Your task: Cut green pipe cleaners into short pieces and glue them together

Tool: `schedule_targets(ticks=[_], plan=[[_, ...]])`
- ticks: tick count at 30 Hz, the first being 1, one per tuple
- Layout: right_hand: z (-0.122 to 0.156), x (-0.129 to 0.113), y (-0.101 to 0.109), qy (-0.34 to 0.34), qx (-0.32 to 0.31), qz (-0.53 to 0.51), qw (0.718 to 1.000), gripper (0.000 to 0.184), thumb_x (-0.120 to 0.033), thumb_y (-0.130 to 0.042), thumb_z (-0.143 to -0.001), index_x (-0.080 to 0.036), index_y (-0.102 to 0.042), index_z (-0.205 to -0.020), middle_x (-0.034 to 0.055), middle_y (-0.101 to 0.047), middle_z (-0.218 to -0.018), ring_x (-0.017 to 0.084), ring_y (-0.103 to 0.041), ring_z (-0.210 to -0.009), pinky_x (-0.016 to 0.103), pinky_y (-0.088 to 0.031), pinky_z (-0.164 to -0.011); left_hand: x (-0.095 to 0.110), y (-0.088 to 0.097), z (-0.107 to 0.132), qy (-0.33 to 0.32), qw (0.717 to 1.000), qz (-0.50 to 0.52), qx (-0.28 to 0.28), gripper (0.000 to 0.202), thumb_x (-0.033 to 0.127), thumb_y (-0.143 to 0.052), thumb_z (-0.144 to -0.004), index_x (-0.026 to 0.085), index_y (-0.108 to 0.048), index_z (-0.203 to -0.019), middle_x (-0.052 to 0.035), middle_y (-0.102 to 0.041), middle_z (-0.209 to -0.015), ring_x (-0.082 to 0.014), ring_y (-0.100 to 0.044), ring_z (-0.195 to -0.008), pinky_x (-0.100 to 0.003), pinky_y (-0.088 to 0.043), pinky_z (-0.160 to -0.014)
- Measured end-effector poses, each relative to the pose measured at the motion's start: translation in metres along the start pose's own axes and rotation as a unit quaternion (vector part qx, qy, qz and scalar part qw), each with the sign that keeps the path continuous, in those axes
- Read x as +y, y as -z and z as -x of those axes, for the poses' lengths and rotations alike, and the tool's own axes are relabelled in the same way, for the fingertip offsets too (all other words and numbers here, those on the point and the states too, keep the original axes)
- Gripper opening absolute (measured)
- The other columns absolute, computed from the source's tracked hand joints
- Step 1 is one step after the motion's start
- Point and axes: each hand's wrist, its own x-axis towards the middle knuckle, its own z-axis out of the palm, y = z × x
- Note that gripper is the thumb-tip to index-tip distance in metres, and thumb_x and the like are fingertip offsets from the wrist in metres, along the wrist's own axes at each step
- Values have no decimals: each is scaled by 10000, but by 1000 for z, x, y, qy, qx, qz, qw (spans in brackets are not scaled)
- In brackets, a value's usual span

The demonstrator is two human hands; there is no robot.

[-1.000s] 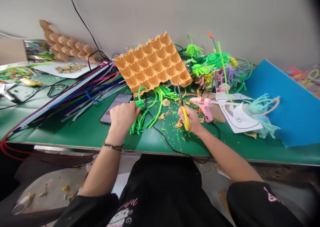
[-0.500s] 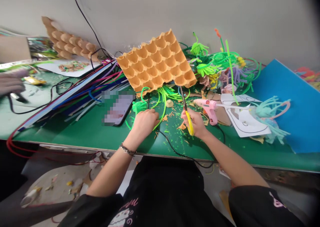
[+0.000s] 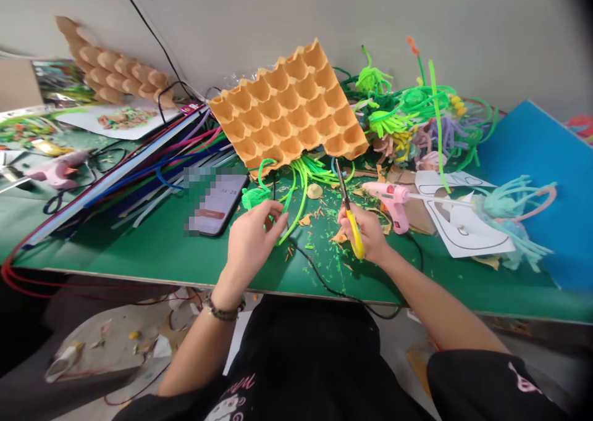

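Observation:
My left hand [image 3: 254, 239] is loosely curled, thumb and fingers close together around a thin green pipe cleaner [image 3: 290, 194]; part of it is hidden by the fingers. Just beyond lies a green pipe-cleaner bundle [image 3: 256, 197], beside several loose light-green pipe cleaners [image 3: 303, 189]. In my right hand [image 3: 368, 233] is a pair of scissors [image 3: 353, 226] with yellow handles. Its blades point away from me, towards the lower edge of a brown egg tray [image 3: 291, 112], which leans at a tilt over the pipe cleaners.
A phone [image 3: 217, 202] lies left of my hands, near bundled pipe cleaners [image 3: 152, 174]. On the right are a pink glue gun [image 3: 393, 205], cut paper [image 3: 463, 223] and a blue board [image 3: 523, 143]. Green and brown scraps litter the green table [image 3: 259, 279]. A black cable [image 3: 319, 276] crosses its front.
My left hand has drawn slightly back and turned, its thumb now showing. The right hand with the scissors is nearly still. Another person's hand at the far left has gone from view.

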Motion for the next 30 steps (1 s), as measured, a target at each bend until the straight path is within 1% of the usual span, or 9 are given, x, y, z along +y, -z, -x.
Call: schedule_targets(ticks=[3, 4, 6, 10, 14, 17, 20, 26, 30], plan=[[0, 0, -1, 1, -12, 3, 1000, 367, -528, -401, -839, -205, -404, -666, -24, -472, -551, 101, -471, -469, 231, -385, -455, 5, 4, 2, -21, 990, 111, 85, 88, 265, -551, -794, 178, -565, -788, 33, -589, -627, -76, -522, -547, -190, -420, -557], [0, 1, -1, 3, -16, 6, 1000, 376, -539, -396, -838, -204, -405, -667, -22, -472, -554, 101, -471, -468, 233, -381, -459, 6, 4, 2, -22, 985, 140, 98, 83, 260, -555, -791, 179, -560, -776, 37, -574, -617, -72, -512, -541, -189, -419, -549], [3, 2, -1, 12, -25, 3, 1000, 399, -565, -371, -840, -201, -419, -683, -16, -481, -573, 103, -474, -471, 239, -379, -472, 9, 3, 1, -12, 975, 202, 97, 80, 253, -560, -787, 180, -547, -757, 46, -544, -599, -64, -494, -522, -185, -417, -530], [10, 1, 0, 45, -53, -29, 997, 466, -643, -319, -819, -201, -461, -780, -14, -486, -610, 112, -473, -498, 254, -391, -502, 18, -1, -1, 8, 952, 297, 69, 90, 238, -586, -766, 179, -533, -722, 54, -519, -569, -51, -478, -484, -167, -398, -465], [13, -5, 0, 66, -85, -10, 994, 612, -749, -282, -752, -195, -474, -930, -9, -456, -638, 139, -462, -547, 284, -392, -529, 34, -8, -5, -5, 919, 394, 22, 121, 232, -593, -764, 174, -513, -694, 54, -515, -579, -37, -470, -461, -152, -386, -425], [12, -7, -3, 65, -81, 3, 995, 624, -746, -255, -762, -187, -461, -947, -6, -448, -642, 140, -434, -544, 284, -371, -515, 46, -15, -10, -9, 888, 459, -40, 155, 251, -590, -772, 170, -495, -681, 60, -495, -566, -29, -460, -446, -142, -374, -408], [12, -5, -5, 60, -71, 21, 995, 634, -762, -231, -757, -189, -451, -916, -9, -445, -629, 134, -406, -530, 272, -349, -491, 53, -22, -16, -12, 868, 489, -81, 176, 267, -572, -793, 170, -476, -682, 62, -491, -555, -26, -465, -445, -133, -372, -411], [12, -6, -4, 36, -81, 46, 995, 668, -795, -171, -733, -190, -415, -869, 11, -482, -668, 136, -431, -539, 277, -358, -492, 51, -33, -21, -43, 848, 512, -131, 207, 277, -513, -841, 179, -416, -686, 62, -476, -560, -28, -466, -462, -137, -357, -429], [11, -8, -2, 16, -87, 61, 994, 653, -791, -158, -738, -193, -389, -855, 9, -475, -652, 139, -425, -526, 278, -351, -483, 48, -38, -23, -51, 869, 472, -142, 212, 290, -481, -861, 183, -408, -693, 71, -436, -517, -36, -411, -442, -156, -320, -428]])
